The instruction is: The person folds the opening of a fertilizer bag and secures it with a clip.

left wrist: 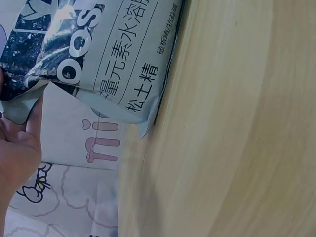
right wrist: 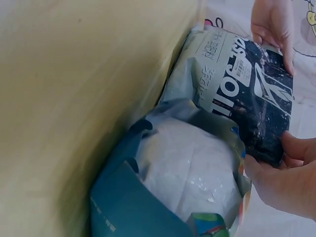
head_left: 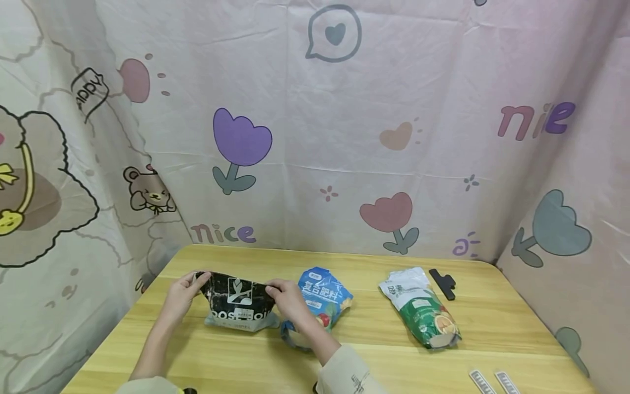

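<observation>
Both hands are on the black-and-grey soil-loosener bag (head_left: 241, 302), which is on the left part of the wooden bench (head_left: 374, 339). The left hand (head_left: 181, 294) pinches one upper corner of it, and the right hand (head_left: 289, 301) pinches the opposite upper corner, thumb on the printed front and fingers behind. The dark top is drawn out wide between them; the grey lower end is down at the bench. The front carries a leaf emblem in a pale square, large white letters of which "OOSE SOI" can be read, and a small white sticker — the left wrist view also shows Chinese print on the grey part.

Just right of this bag is a blue compound-fertilizer bag (head_left: 328, 295), creased and leaning, with the right forearm passing in front of its lower part. In the right wrist view its near end shows a whitish bulge framed by blue folds. Well apart to the right, a green-and-white bag (head_left: 422, 312) lies aslant, with a picture of orange fruit near its lower end. A black clip (head_left: 444, 284) is just beside its upper right side.

At the near right of the bench are two pale strips (head_left: 482, 382) with dark markings, partly cut off by the frame. Behind everything hangs a pale cloth (head_left: 315, 120) printed with tulips, hearts and bears.
</observation>
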Motion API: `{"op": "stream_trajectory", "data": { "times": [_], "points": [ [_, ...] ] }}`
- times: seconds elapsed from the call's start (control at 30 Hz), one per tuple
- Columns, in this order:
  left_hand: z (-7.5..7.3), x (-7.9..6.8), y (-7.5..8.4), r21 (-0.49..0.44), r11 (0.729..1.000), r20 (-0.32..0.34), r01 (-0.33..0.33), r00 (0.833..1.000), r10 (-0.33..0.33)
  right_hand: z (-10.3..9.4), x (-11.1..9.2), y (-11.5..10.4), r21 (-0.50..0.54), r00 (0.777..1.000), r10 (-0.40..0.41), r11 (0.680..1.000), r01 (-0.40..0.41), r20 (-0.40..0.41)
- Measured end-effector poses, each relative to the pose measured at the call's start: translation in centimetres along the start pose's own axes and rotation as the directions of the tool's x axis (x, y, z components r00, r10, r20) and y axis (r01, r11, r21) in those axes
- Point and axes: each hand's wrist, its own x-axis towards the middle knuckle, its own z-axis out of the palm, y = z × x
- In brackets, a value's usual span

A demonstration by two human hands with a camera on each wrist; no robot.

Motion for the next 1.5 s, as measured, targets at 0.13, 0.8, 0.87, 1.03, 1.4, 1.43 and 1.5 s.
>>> {"op": "stream_trajectory", "data": {
  "times": [0.13, 0.8, 0.87, 1.03, 1.4, 1.43, 1.5],
  "points": [
    [0.3, 0.1, -0.2, -0.064, 0.998, 0.006, -0.008, 1.000, 0.008, -0.3, 0.1, -0.1, -0.026, 1.000, -0.005, 1.000, 0.006, 0.019],
    [0.7, 0.2, -0.5, -0.258, 0.964, 0.014, -0.058, 0.998, 0.064, -1.3, 0.2, -0.5, -0.094, 0.998, -0.059, 0.994, 0.061, 0.028],
    [0.7, 0.1, -0.5, -0.270, 0.961, 0.018, -0.052, 0.998, 0.059, -1.3, 0.1, -0.5, -0.107, 0.997, -0.076, 0.991, 0.078, 0.025],
    [0.7, 0.0, -0.6, -0.270, 0.962, 0.024, -0.043, 0.998, 0.051, -1.6, 0.0, -0.5, -0.124, 0.996, -0.083, 0.989, 0.086, 0.029],
    [0.8, 0.0, -0.7, -0.259, 0.965, 0.015, -0.042, 0.999, 0.048, -3.5, -0.7, -0.4, -0.061, 0.997, -0.077, 0.995, 0.078, 0.022],
    [0.8, 0.0, -0.7, -0.261, 0.965, 0.015, -0.041, 0.999, 0.046, -3.8, -0.8, -0.5, -0.063, 0.997, -0.081, 0.995, 0.082, 0.019],
    [0.7, 0.0, -0.7, -0.265, 0.963, 0.013, -0.040, 0.999, 0.045, -4.6, -1.0, -0.8, -0.065, 0.996, -0.092, 0.994, 0.093, 0.016]
  ]
}}
